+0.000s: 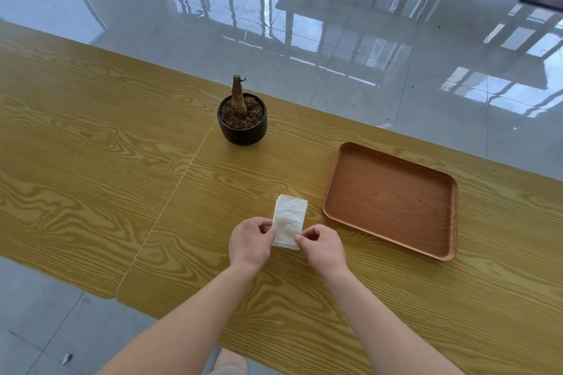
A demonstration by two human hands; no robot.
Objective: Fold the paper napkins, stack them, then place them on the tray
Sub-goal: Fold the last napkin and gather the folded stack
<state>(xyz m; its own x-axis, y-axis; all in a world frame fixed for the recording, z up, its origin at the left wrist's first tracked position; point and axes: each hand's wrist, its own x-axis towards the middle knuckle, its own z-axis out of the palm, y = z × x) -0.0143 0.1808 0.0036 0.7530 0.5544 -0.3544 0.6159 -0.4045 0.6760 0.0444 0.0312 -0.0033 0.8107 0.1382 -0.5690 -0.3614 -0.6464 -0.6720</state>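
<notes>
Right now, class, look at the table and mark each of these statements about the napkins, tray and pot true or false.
1. Both hands, left hand and right hand, pinch the napkins. True.
2. The napkins lie on the tray. False: they are on the table, left of the tray.
3. The tray holds nothing. True.
4. The plant pot stands on the tray. False: it stands on the table, beyond the napkins.

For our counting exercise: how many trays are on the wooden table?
1. The brown tray lies at the right side of the table, right of the napkins pinched by both hands, with nothing on it. None seems hidden.
</notes>
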